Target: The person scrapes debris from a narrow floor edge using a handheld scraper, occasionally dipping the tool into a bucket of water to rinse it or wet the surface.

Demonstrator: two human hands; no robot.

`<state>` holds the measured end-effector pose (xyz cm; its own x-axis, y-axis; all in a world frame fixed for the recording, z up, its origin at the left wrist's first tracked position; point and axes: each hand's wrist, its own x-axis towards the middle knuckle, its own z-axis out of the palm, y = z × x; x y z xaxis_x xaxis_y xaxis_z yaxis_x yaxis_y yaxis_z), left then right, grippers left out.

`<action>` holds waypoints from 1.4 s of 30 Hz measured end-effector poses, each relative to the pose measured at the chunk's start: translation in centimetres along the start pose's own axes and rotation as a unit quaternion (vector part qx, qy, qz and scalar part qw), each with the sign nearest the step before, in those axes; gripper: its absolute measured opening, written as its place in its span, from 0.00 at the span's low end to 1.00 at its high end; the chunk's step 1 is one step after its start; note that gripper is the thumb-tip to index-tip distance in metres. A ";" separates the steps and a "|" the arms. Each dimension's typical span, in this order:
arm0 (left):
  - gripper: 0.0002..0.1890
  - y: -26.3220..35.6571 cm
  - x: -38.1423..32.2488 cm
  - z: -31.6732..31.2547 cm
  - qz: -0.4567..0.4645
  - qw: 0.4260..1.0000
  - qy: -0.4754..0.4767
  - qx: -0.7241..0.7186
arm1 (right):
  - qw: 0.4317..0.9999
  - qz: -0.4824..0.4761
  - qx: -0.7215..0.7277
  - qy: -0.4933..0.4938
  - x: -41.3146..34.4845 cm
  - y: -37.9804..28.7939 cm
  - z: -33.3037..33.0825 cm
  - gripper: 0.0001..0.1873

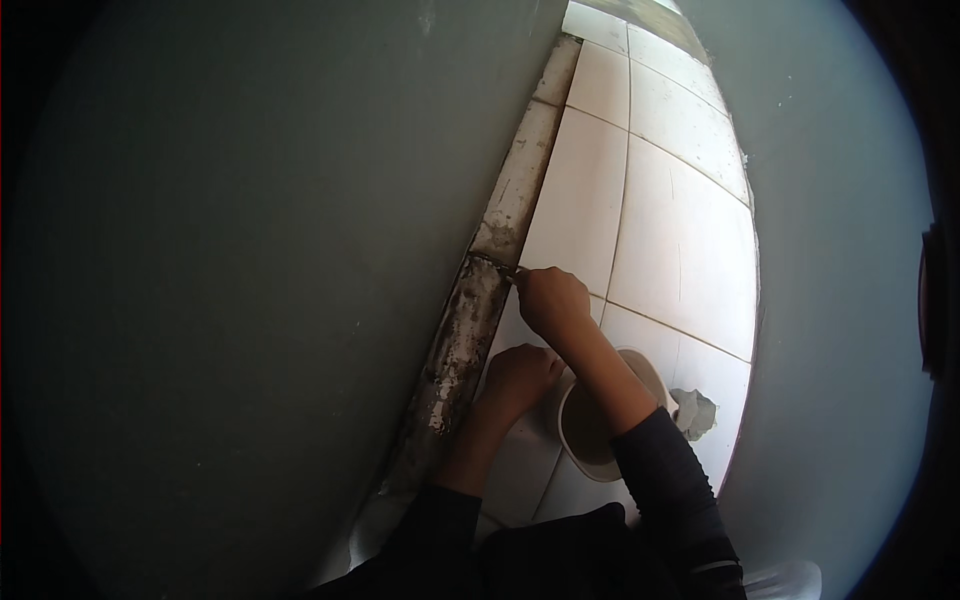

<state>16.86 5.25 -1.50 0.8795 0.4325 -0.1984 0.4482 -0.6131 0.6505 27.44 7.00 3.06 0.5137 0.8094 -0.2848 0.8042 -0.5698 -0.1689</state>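
My right hand (pixel 555 300) is closed around a small, thin tool (pixel 511 278), mostly hidden by the fingers. Its pale tip touches the joint at the edge of the stained skirting tile (pixel 465 322), along the foot of the left wall. Nearer to me, my left hand (pixel 521 375) rests curled over the white floor tiles (pixel 566 180); its palm side is hidden. Beneath my right forearm stands a white plastic container (pixel 586 471) with a greyish-brown inside, partly covered by the arm.
A crumpled grey scrap (pixel 696 414) lies on the tiles just right of the container. Grey painted walls, left (pixel 262 262) and right (pixel 832 262), bound the narrow strip of floor. A translucent object (pixel 787 581) shows at the bottom right.
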 end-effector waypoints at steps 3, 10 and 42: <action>0.23 0.4 0.0 -0.1 0.006 1.000 -0.015 -0.002 | 1.000 0.006 -0.001 -0.005 0.6 0.1 0.0 0.10; 0.21 0.2 -0.2 -0.2 0.000 1.000 -0.019 0.005 | 1.000 -0.010 -0.001 -0.008 -0.4 0.4 -0.8 0.12; 0.17 0.2 0.2 0.2 0.019 1.000 -0.007 -0.017 | 0.977 -0.185 -0.104 -0.015 5.6 2.5 -0.8 0.11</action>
<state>17.12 5.07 -1.60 0.8979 0.4005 -0.1829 0.4094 -0.6065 0.6816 32.55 10.20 1.81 0.1702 0.9482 -0.2683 0.9782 -0.1955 -0.0704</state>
